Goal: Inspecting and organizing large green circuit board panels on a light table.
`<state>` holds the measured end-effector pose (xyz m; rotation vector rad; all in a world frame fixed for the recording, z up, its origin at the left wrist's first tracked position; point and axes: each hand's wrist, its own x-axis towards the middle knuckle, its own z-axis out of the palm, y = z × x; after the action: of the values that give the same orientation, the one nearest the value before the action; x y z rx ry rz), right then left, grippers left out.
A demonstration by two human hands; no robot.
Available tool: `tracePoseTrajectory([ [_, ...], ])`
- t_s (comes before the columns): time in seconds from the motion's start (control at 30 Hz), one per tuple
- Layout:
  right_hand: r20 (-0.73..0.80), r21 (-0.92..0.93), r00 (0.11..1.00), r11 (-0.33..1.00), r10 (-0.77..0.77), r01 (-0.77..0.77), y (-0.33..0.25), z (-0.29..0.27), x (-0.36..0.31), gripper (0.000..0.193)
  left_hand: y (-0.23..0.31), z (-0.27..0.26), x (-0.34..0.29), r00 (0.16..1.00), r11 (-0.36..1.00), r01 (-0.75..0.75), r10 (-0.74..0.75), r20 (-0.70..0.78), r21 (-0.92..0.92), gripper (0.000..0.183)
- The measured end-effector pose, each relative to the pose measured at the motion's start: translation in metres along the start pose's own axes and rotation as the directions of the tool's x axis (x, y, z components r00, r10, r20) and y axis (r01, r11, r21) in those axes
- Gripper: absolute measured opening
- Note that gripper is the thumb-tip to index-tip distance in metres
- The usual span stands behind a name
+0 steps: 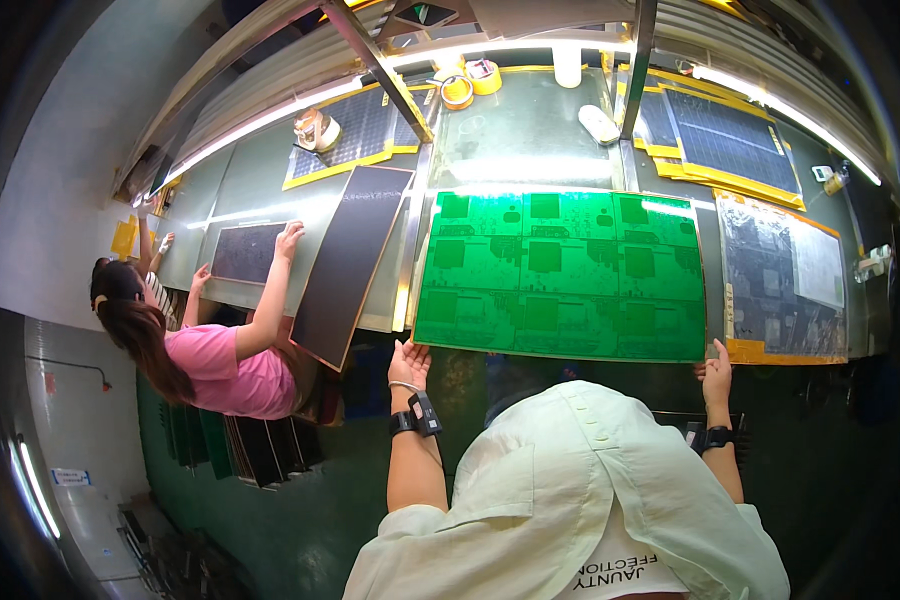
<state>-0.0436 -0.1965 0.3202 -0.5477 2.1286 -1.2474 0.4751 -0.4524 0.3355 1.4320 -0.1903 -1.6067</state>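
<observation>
A large green circuit board panel [560, 275], printed with a grid of repeated layouts, lies flat before me, its near edge at the table's front. My left hand [411, 366] is at its near left corner, palm turned up and fingers closed on the edge, partly under the panel. At the near right corner, my right hand [715, 375] pinches the edge with the index finger pointing up. Right of the panel, close to my right hand, is a grey film sheet [780, 275] with board patterns and yellow tape. Both my wrists wear black bands.
A co-worker in pink [235, 360] handles a dark panel [248, 252] on the left. Between us a long dark board [350, 265] overhangs the table edge. Tape rolls [457, 93], a white mouse-shaped object [598, 125] and yellow-edged films [735, 145] lie farther back. Metal posts [642, 65] rise there.
</observation>
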Motion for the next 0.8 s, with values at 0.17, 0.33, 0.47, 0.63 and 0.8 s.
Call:
tracePoseTrajectory([
  [0.17, -0.012, -0.027, 0.999, 0.999, -0.047, 0.046, 0.000, 0.001, 0.003, 0.043, 0.000, -0.001, 0.002, 0.999, 1.000, 0.003, -0.002, 0.032, -0.005, 0.037],
  [0.33, 0.024, 0.040, 0.999, 0.999, -0.025, 0.024, 0.010, 0.007, 0.003, 0.046, -0.012, -0.013, 0.017, 0.989, 0.997, 0.077, -0.074, 0.129, -0.017, 0.042],
  [0.47, -0.043, -0.035, 0.999, 0.999, -0.011, 0.009, 0.028, 0.007, 0.004, 0.051, -0.022, -0.018, 0.021, 0.992, 0.991, 0.113, -0.116, 0.043, 0.072, 0.041],
  [0.63, -0.054, 0.049, 0.997, 0.997, 0.061, -0.058, 0.025, 0.006, 0.005, 0.052, -0.022, -0.025, 0.026, 0.993, 0.981, 0.108, -0.115, 0.035, 0.159, 0.044],
  [0.8, -0.117, 0.050, 0.990, 0.996, 0.080, -0.075, 0.019, 0.006, 0.004, 0.048, -0.021, -0.018, 0.028, 0.994, 0.968, 0.095, -0.107, 0.039, 0.231, 0.042],
])
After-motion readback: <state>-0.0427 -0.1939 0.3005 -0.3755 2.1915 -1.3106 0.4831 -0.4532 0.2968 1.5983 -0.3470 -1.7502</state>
